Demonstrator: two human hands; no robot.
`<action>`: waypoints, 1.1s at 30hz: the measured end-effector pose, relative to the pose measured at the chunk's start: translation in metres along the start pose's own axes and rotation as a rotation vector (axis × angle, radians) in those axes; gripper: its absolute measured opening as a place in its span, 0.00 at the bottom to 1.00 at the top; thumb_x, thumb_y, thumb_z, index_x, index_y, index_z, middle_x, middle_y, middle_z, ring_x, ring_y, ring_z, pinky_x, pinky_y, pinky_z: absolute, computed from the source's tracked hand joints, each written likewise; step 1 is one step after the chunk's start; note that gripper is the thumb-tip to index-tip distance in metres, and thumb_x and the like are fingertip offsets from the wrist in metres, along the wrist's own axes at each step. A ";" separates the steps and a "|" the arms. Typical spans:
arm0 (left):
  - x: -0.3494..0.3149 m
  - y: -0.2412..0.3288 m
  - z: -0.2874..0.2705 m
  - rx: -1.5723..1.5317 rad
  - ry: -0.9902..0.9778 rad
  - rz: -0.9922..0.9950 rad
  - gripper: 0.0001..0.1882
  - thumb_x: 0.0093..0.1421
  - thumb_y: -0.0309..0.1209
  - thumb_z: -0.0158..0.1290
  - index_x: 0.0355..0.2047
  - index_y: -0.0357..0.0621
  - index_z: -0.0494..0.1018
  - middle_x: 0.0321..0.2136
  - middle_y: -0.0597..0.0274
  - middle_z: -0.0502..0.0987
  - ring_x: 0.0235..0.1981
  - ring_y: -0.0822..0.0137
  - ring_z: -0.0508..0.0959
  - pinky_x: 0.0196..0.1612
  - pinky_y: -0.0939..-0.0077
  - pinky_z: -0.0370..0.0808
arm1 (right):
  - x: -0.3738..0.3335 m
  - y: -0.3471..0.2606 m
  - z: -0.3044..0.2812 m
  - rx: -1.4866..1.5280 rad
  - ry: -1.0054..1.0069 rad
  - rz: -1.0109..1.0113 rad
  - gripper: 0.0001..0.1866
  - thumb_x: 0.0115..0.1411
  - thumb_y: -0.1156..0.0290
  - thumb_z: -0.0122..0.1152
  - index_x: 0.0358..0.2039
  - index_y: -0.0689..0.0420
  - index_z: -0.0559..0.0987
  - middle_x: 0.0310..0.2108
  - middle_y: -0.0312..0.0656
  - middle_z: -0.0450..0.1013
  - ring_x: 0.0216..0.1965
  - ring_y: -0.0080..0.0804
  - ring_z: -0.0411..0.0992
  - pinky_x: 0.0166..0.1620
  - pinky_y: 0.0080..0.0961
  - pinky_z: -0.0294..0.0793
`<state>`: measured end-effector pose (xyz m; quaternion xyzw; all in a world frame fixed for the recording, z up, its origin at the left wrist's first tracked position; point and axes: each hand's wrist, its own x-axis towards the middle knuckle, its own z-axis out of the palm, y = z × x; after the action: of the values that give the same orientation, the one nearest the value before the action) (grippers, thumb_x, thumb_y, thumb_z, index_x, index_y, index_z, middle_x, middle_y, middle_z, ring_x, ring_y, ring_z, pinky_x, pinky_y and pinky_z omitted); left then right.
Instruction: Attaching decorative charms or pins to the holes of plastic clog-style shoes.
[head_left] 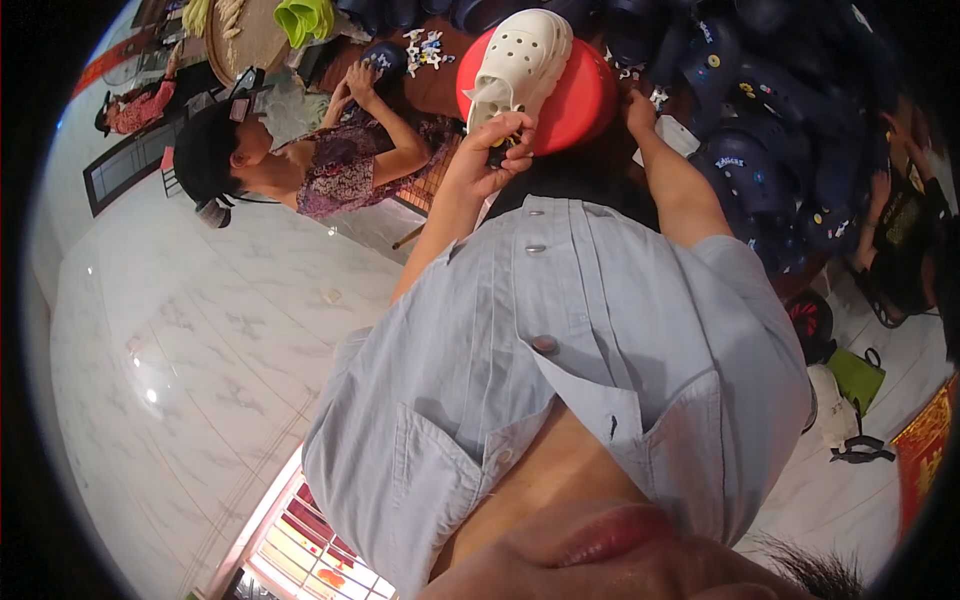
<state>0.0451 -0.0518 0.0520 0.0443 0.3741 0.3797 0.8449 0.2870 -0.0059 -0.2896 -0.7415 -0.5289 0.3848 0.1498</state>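
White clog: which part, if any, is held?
The left hand, at the heel end of the white clog, is curled round a small dark piece; whether it grips the clog cannot be told.

Clog, 12 o'clk: off-wht. Round stand, 1 o'clk: red. Clog pile, 2 o'clk: navy. Floor, 9 o'clk: wht, gry veining.
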 end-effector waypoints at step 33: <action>0.014 0.041 -0.028 0.558 -0.116 0.241 0.11 0.60 0.29 0.52 0.40 0.37 0.76 0.27 0.66 0.73 0.23 0.78 0.69 0.24 0.86 0.62 | -0.051 -0.178 -0.171 1.490 -0.366 -0.200 0.15 0.63 0.77 0.52 0.51 0.60 0.73 0.36 0.40 0.74 0.34 0.27 0.74 0.34 0.19 0.76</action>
<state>0.0077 -0.0194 0.0384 0.3404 0.4070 0.3567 0.7689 0.2853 0.0497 -0.0439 -0.3185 -0.2111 0.7401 0.5533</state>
